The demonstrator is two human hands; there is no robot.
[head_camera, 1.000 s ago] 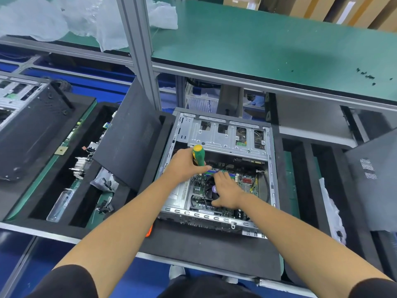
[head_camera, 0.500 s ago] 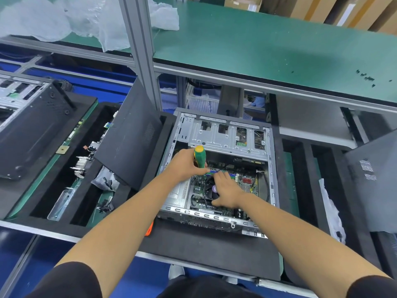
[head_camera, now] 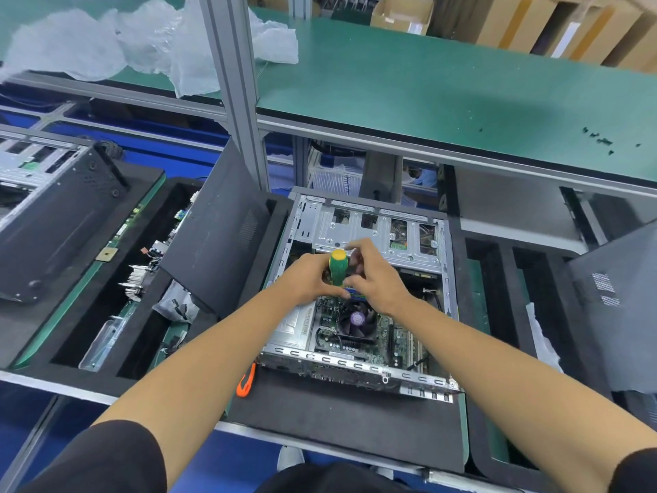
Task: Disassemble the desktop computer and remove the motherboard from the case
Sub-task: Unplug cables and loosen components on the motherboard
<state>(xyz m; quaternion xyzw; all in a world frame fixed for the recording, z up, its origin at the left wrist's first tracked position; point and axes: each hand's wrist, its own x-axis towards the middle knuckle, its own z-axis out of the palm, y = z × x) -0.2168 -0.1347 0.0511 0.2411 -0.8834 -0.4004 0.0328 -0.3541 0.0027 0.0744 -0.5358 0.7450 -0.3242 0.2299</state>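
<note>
While the left hand (head_camera: 307, 279) grips the screwdriver (head_camera: 337, 266) upright over the open case (head_camera: 369, 293), the right hand (head_camera: 377, 279) seems to pinch its handle. Just below both hands, the motherboard (head_camera: 359, 332) sits inside that case.

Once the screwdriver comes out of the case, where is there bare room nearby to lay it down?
Bare black mat lies between the case front edge and the bench edge, right of the orange tool. The green shelf is bare between the plastic wrap and the loose screws. The left tray is crowded with parts.
</note>
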